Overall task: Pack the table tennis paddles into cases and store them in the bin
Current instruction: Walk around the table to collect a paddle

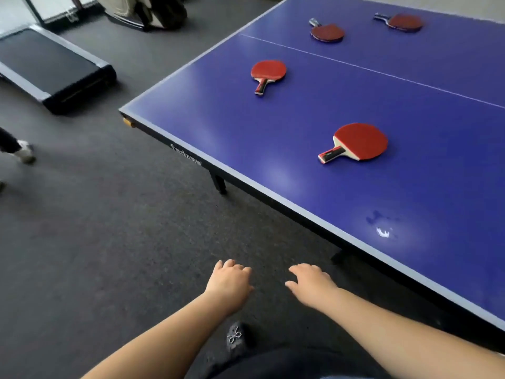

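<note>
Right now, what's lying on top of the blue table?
Four red paddles lie on the blue table: nearest, middle, and two beyond the white line. No cases or bin show; the table's right part is out of frame.

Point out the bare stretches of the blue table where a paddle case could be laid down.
Widest bare patch: the near part of the table, between its grey edge and the nearest paddle. Another lies at the left corner, below the second paddle. A strip runs between these two paddles. Beyond the white line, two far paddles crowd it. Both hands hold nothing.
</note>
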